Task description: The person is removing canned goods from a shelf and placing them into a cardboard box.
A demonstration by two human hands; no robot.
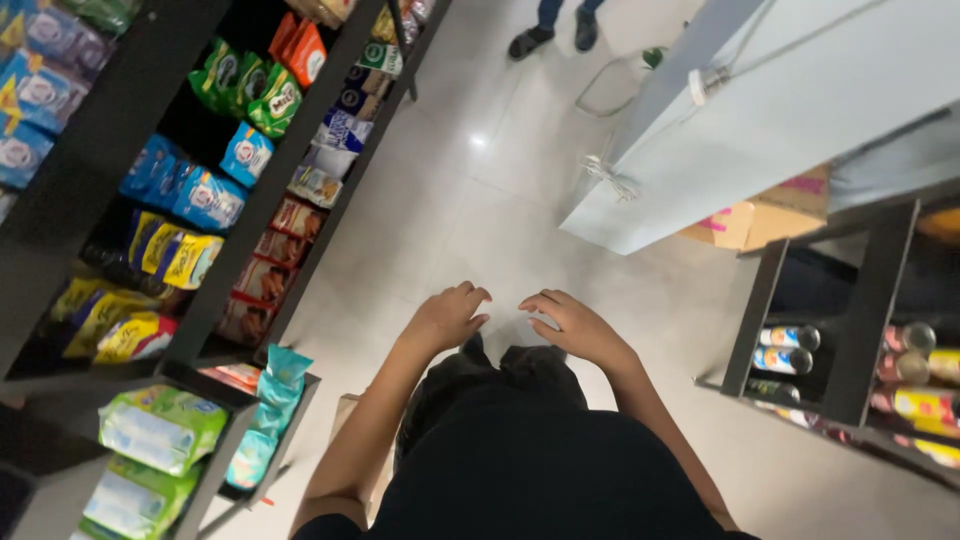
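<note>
In the head view, the left hand (pixel 447 317) and right hand (pixel 572 325) were held out side by side over the pale floor (pixel 450 200), near each other but not touching. Both were palm down, fingers curled loosely and slightly apart, gripping nothing. Each hand's long axis ran from the near forearm toward the far side, the fingertips turned inward toward one another.

To the left stood a dark shelf (pixel 110 130) stacked with bright packets: blue bags (pixel 205 195), green bags (pixel 262 95), yellow ones (pixel 180 258). A teal pack (pixel 275 395) hung off the near left shelf edge, the closest item to the left hand. To the right, a rack (pixel 860 300) held cans (pixel 785 348) lying on their sides. Far off, another person's feet (pixel 552 35) stood on the floor.
</note>
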